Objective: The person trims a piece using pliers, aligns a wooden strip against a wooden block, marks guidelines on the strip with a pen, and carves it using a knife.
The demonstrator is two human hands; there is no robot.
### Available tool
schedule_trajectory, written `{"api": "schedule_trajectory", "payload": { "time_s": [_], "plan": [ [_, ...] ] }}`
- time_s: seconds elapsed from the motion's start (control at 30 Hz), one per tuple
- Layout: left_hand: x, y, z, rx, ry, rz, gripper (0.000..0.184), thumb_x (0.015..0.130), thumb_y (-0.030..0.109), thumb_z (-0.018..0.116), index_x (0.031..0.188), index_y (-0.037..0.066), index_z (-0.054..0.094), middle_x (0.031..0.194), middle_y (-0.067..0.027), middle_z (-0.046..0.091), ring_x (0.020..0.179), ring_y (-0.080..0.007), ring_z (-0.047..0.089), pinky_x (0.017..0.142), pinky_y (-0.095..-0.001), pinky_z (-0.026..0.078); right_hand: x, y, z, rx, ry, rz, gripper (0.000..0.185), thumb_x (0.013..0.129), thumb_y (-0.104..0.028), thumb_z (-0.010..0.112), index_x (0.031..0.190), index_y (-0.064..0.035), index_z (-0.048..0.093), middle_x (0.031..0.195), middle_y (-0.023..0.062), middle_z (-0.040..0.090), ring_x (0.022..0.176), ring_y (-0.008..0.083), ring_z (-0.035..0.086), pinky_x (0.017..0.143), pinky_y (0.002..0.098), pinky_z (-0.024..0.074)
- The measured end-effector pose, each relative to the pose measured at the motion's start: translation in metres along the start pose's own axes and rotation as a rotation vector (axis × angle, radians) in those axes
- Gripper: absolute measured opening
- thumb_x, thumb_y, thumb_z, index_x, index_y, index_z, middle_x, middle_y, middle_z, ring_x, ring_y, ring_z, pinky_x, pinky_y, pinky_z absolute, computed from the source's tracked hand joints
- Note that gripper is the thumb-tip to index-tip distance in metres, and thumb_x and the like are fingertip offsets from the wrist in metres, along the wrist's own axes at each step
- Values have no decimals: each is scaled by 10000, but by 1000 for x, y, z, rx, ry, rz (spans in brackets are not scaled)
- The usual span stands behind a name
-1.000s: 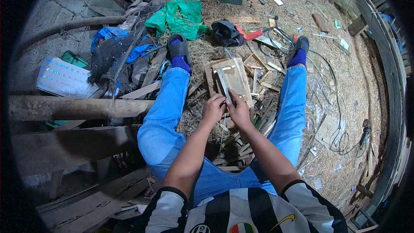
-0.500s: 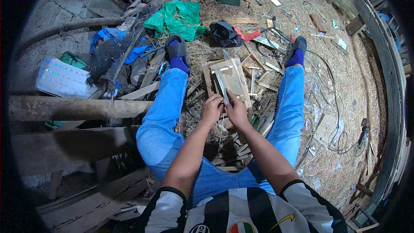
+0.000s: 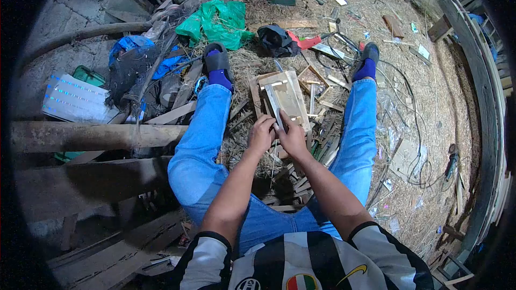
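My left hand (image 3: 262, 133) and my right hand (image 3: 292, 136) meet between my legs, fingers closed around the near end of a narrow wooden strip (image 3: 273, 101). The strip points away from me, its far end over a pale wooden board (image 3: 293, 94) lying on the scrap. Whether the strip rests on the board or hangs just above it, I cannot tell. My fingers cover the strip's near end. Small light wood pieces lie on the board, and a small wooden frame (image 3: 314, 81) sits just beyond its right side.
Scrap wood (image 3: 322, 147) litters the floor between my legs. Ahead lie a green plastic bag (image 3: 215, 21), a dark cap (image 3: 278, 41) and a red-handled saw (image 3: 304, 40). Black cable (image 3: 416, 129) and a power tool (image 3: 451, 161) are on the right. A thick pole (image 3: 102, 135) runs at left.
The view has shifted slightly to the left and up. Both hands keep their hold on the strip, with hardly any movement.
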State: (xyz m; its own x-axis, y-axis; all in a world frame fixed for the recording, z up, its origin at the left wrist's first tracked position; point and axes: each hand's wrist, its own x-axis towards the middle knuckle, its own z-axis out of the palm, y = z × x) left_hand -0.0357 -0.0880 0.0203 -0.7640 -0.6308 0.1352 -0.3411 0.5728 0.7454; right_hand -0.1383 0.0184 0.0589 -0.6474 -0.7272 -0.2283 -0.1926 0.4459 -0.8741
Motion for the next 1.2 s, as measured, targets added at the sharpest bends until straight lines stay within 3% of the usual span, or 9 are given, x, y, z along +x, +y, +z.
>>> {"api": "schedule_trajectory", "payload": {
  "time_s": [0.17, 0.37, 0.53, 0.57, 0.67, 0.83, 0.9, 0.97, 1.2],
  "plan": [
    [2, -8, -3, -21, -23, 6, 385, 733, -32, 748, 1115, -11, 700, 1154, -166, 659, 1075, -375, 656, 916, -416, 550, -2, 8, 2, 5, 4, -42, 718, 889, -197, 730, 1550, -201, 450, 1110, 254, 727, 1025, 383, 721, 922, 429, 541],
    [12, -2, -25, 26, -208, 6, 501, 721, -37, 734, 1218, -7, 676, 1281, -172, 647, 1150, -352, 656, 992, -389, 532, -3, 9, 3, -11, -82, 15, 735, 905, -151, 719, 1564, -86, 400, 1297, 285, 649, 1216, 366, 654, 1033, 409, 487],
    [12, -5, -26, -58, -220, 19, 490, 719, -82, 713, 1204, -28, 671, 1194, -171, 668, 972, -285, 688, 863, -358, 560, -7, 4, 8, 25, -48, 47, 747, 897, -162, 705, 1569, -96, 385, 1380, 289, 587, 1248, 432, 598, 1067, 446, 461],
    [13, -12, -25, -29, -243, 27, 437, 787, 15, 729, 1221, -6, 674, 1246, -174, 661, 1075, -331, 680, 876, -378, 568, -8, 3, 8, 29, -38, 60, 747, 897, -162, 705, 1569, -96, 385, 1380, 289, 587, 1248, 432, 598, 1067, 446, 461],
    [16, -9, -31, -87, -294, -74, 440, 781, 10, 718, 1219, -7, 675, 1196, -164, 676, 1007, -303, 690, 838, -373, 565, -10, -11, 1, -81, -88, 169, 727, 903, -245, 712, 1562, -205, 409, 1269, 313, 622, 1156, 466, 628, 991, 540, 494],
    [32, -7, -52, -125, -286, -123, 421, 736, 7, 724, 1155, 39, 706, 1122, -123, 687, 950, -265, 681, 837, -360, 551, -13, -23, 2, -248, -5, 164, 717, 925, -372, 707, 1566, -276, 402, 1221, 273, 611, 1101, 494, 641, 909, 568, 538],
    [37, 0, -58, -8, -248, -84, 400, 719, 24, 736, 1116, 58, 713, 1122, -118, 688, 1016, -283, 667, 900, -386, 537, -11, -19, 6, -304, 22, 112, 705, 937, -327, 686, 1570, -215, 396, 1158, 298, 605, 1016, 476, 663, 850, 555, 553],
    [42, 8, -62, 150, -157, 192, 394, 709, 50, 754, 1101, 64, 715, 1122, -116, 693, 1085, -316, 644, 967, -398, 513, -9, -16, 7, -347, 21, 95, 691, 942, -330, 680, 1566, -218, 406, 1142, 290, 614, 1009, 464, 668, 844, 549, 555],
    [54, 34, -64, 370, -310, 340, 507, 694, 97, 753, 1196, 133, 694, 1417, -77, 594, 1410, -323, 455, 1175, -501, 325, 0, -5, -10, -445, -61, -14, 620, 945, -370, 671, 1517, -222, 484, 1062, 245, 669, 966, 426, 693, 816, 529, 567]
  ]
}}
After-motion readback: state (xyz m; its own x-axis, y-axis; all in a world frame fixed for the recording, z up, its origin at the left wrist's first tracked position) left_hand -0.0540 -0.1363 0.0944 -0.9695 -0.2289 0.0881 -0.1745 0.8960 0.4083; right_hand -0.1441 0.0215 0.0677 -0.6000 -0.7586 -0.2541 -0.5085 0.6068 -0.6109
